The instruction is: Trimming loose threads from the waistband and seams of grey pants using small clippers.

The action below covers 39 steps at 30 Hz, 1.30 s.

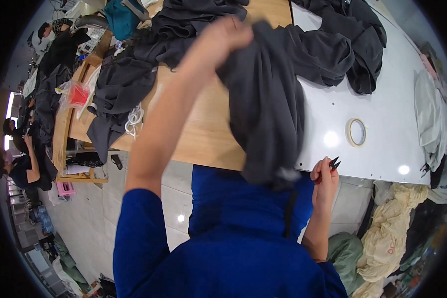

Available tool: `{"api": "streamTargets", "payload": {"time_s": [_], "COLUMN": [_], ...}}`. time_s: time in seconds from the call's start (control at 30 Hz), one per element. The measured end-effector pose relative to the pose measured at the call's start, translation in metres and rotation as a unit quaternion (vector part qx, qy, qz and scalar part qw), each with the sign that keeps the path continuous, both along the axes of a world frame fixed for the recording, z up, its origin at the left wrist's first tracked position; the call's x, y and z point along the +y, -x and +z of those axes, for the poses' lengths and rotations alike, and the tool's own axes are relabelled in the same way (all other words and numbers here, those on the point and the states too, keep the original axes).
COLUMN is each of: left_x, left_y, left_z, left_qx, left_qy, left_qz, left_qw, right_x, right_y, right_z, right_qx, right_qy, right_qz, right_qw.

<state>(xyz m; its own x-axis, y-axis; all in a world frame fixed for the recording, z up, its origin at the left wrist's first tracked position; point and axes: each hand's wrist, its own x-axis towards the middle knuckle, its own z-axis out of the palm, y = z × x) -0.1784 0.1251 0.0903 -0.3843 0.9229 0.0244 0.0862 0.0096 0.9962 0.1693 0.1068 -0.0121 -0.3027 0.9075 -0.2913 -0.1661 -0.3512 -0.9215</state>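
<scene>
My left hand point(227, 38), slightly smeared by motion, reaches over the table and is closed on the upper part of a dark grey garment point(265, 99). The cloth hangs from it in loose folds across the table's front edge, and its lower end comes down in front of my blue top. Low at the right, my right hand point(325, 185) is wrapped round a pair of thread snips point(334, 164) with red handles. Their dark, pointed blades stick up past the fingers, beside the white tabletop's edge and apart from the garment.
More dark grey garments point(126, 82) lie heaped along the wooden tabletop point(203, 134) and on the white tabletop point(318, 124). A roll of tape point(356, 132) rests on the white part. White cord point(134, 120) dangles at the left edge. Cream cloth bundles point(390, 233) fill the lower right. People work far left.
</scene>
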Motion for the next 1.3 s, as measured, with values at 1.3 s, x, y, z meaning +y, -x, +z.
{"api": "streamTargets", "payload": {"time_s": [1.3], "left_x": [-0.1], "left_y": [-0.11], "left_z": [-0.112], "left_qx": [-0.409], "left_qy": [0.04], "left_qz": [0.047], "left_qw": [0.91], "right_x": [0.0], "right_y": [0.024], "right_z": [0.011], "right_qx": [-0.305], "right_qy": [-0.465], "right_qz": [0.166], "right_qw": [0.814]}}
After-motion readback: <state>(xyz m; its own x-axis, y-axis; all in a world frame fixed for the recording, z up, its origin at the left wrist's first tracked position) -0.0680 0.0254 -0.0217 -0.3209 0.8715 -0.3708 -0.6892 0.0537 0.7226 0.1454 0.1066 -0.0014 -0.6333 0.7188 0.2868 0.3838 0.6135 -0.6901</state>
